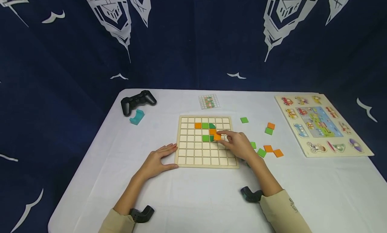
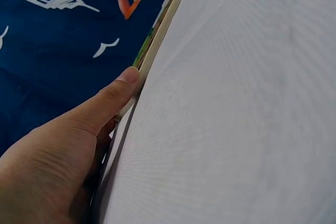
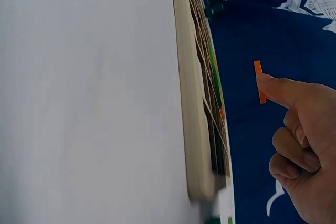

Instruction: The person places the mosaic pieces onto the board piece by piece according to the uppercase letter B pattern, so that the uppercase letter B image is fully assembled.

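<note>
A wooden grid board (image 1: 193, 152) lies on the white table, with several orange and green tiles in its upper cells. My left hand (image 1: 158, 160) rests against the board's left side, fingers extended along the edge and thumb by the near corner. In the left wrist view the thumb (image 2: 113, 95) touches the rim. Between thumb and index finger, my right hand (image 1: 239, 145) pinches an orange square tile (image 1: 217, 137). The right wrist view shows this tile (image 3: 258, 69) on edge, raised above the board, the other fingers curled into the palm.
Loose green tiles (image 1: 244, 120) and orange tiles (image 1: 278, 153) lie right of the board. Behind it is a small pattern card (image 1: 209, 101). A black game controller (image 1: 137, 100) and a teal piece (image 1: 137, 117) sit at back left, a picture puzzle board (image 1: 347, 139) at right.
</note>
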A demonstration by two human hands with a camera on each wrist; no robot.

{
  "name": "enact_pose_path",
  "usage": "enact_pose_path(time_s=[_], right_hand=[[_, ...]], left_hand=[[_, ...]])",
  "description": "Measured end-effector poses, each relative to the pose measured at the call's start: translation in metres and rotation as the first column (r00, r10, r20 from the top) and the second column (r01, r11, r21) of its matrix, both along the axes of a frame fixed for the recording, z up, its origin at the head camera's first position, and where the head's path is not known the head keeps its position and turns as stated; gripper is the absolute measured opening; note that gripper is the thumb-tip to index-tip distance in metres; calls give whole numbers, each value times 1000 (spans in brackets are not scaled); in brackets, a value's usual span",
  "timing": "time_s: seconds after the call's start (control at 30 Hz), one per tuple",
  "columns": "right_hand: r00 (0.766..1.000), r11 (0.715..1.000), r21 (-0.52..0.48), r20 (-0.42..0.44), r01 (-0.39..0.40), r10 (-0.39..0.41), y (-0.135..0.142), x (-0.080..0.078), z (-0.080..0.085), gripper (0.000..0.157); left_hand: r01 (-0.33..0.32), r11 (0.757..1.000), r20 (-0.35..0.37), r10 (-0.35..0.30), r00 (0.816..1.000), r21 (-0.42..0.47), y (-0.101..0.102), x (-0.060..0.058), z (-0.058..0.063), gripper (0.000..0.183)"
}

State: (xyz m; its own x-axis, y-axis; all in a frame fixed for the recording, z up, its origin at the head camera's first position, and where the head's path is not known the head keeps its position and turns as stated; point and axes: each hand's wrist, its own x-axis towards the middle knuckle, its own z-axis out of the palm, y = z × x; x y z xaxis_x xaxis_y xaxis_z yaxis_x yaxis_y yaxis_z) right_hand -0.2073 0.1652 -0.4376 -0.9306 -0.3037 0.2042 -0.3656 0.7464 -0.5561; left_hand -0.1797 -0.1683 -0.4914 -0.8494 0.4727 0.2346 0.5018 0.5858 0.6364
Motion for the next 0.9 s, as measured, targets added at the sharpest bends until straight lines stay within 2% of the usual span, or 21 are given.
enact_pose_path(time_s=[0.17, 0.37, 0.9], right_hand=[[998, 998, -14, 6, -60, 60, -20, -10, -6, 32], [995, 995, -24, 4, -97, 97, -37, -17, -10, 30], [996, 996, 16, 18, -90, 89, -46, -21, -18, 30]], left_hand=[[3, 1000, 3, -3, 1000, 0, 0, 0, 1, 72], [-1, 1000, 6, 1, 1000, -2, 0, 0, 1, 71], [-7, 1000, 5, 7, 1000, -1, 0, 1, 1, 72]])
